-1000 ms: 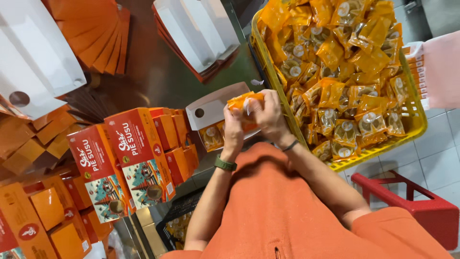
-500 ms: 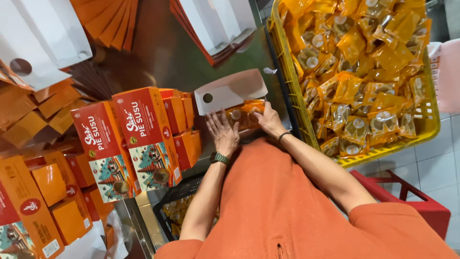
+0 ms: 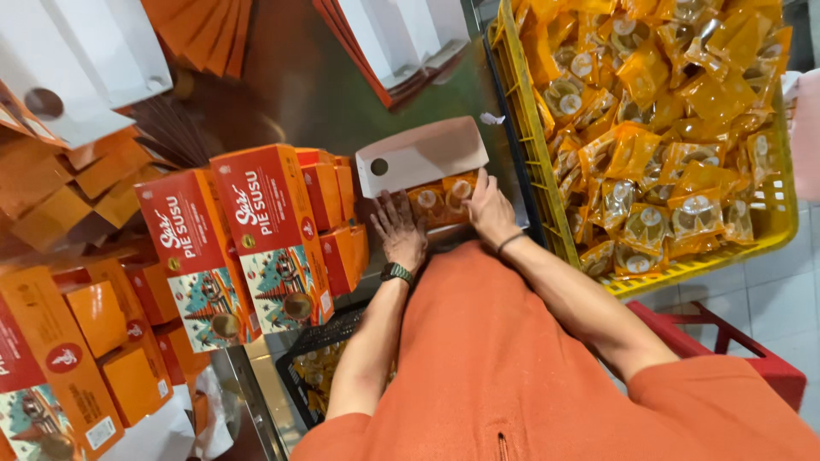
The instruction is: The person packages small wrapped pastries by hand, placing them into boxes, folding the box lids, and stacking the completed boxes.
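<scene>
An open cardboard box [image 3: 420, 154] with a white lid flap lies on the steel table [image 3: 299, 94] in front of me. Orange clear-window snack packets [image 3: 440, 201] lie inside it. My left hand [image 3: 399, 229] rests flat, fingers spread, on the left side of the packets. My right hand [image 3: 489, 207] presses on the packets at the right side of the box. A dark watch sits on my left wrist and a thin band on my right.
A yellow crate [image 3: 773, 224] full of orange snack packets stands to the right. Closed red-orange boxes [image 3: 235, 243] stand at the left. Flat box blanks [image 3: 401, 38] lie at the back. A black crate [image 3: 312, 363] sits below the table edge, a red stool [image 3: 726, 341] lower right.
A second ago both hands held a packet raised above the box. They have come down and now lie on the packets inside the box.
</scene>
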